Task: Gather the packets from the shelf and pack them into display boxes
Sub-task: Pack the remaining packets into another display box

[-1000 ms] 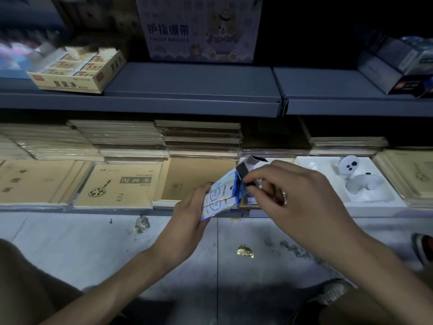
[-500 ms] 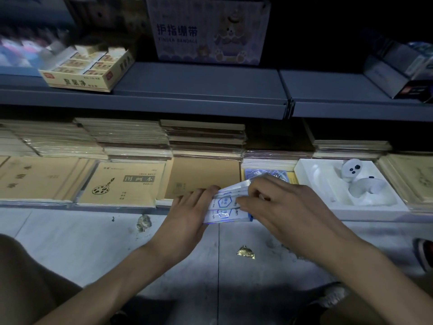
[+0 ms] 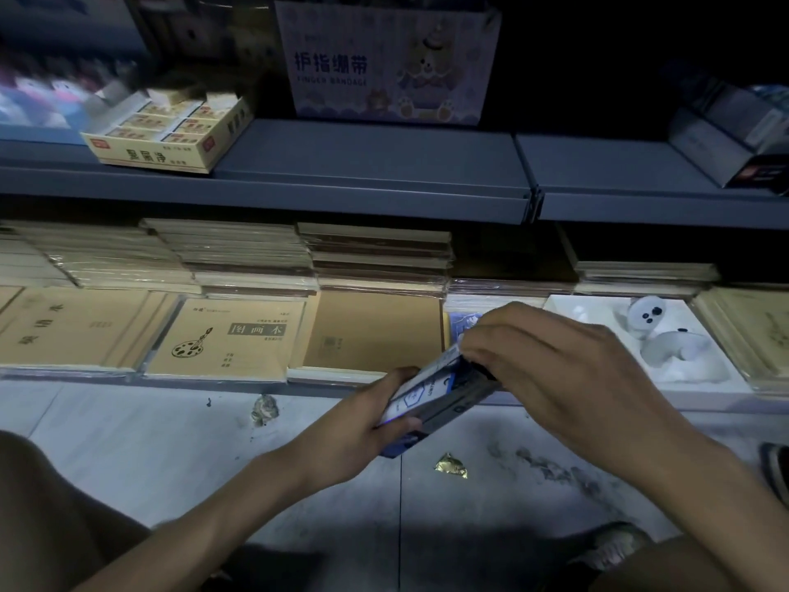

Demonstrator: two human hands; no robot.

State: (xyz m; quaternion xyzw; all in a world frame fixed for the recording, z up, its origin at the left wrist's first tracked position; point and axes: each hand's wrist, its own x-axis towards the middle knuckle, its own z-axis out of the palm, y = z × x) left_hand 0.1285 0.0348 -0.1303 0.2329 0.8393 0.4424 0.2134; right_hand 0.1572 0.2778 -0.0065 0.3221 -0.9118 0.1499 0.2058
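In front of the lower shelf, above the floor, the dark display box hangs tilted, its long axis running from the lower left, at the left palm, to the upper right. The left hand grips its lower end, fingers curled under and thumb on top. The blue-and-white packets lie stacked inside along the same axis, their upper ends sticking out. The right hand sits at the upper right, fingertips curled onto those ends. The next push likely runs down the axis toward the left palm.
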